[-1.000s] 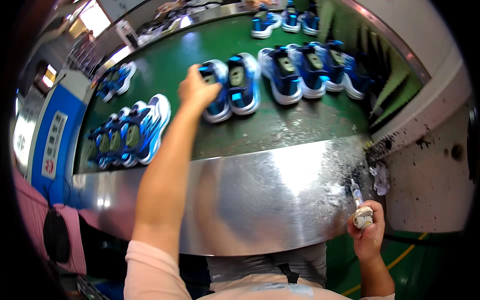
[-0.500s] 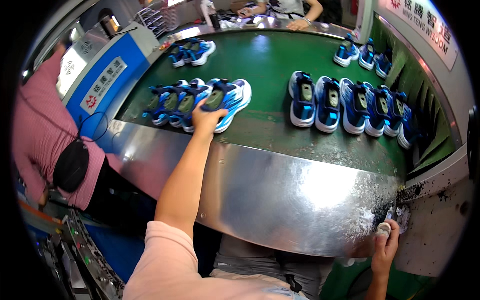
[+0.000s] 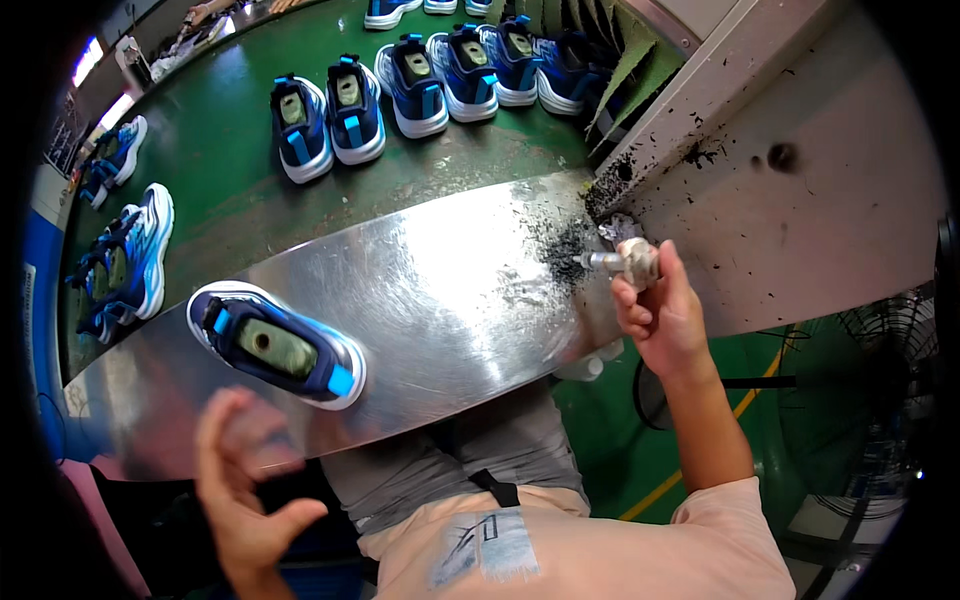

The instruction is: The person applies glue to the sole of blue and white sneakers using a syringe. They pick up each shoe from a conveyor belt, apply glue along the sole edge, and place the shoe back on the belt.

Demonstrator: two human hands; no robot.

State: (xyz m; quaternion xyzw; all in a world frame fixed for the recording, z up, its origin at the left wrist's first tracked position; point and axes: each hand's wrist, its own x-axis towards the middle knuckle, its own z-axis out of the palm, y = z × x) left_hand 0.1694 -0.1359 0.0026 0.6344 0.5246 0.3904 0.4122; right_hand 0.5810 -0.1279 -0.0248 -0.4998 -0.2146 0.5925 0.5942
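One blue sneaker (image 3: 240,312) with a white sole lies upright on the metal ledge, with an olive-green shoe last (image 3: 275,347) filling its opening. Just in front of it, my left hand (image 3: 245,480) is empty, its thumb and fingers spread and partly blurred. My right hand (image 3: 665,310) grips a small tool (image 3: 637,262) by its lumpy, pale wrapped handle. The tool's short metal tip points left over a patch of black crumbs (image 3: 568,250) on the ledge's right end.
More blue sneakers (image 3: 412,88) with lasts stand in a row on the green conveyor belt (image 3: 225,170); another group (image 3: 135,260) is at the left. Green flaps (image 3: 640,60) hang at a machine opening. A crumb-speckled pale panel (image 3: 800,200) borders the right, above a black fan (image 3: 890,340).
The left hand has let go of a sneaker, which now lies on the metal ledge instead of the belt. My right hand has lifted the tool. The view has turned right.
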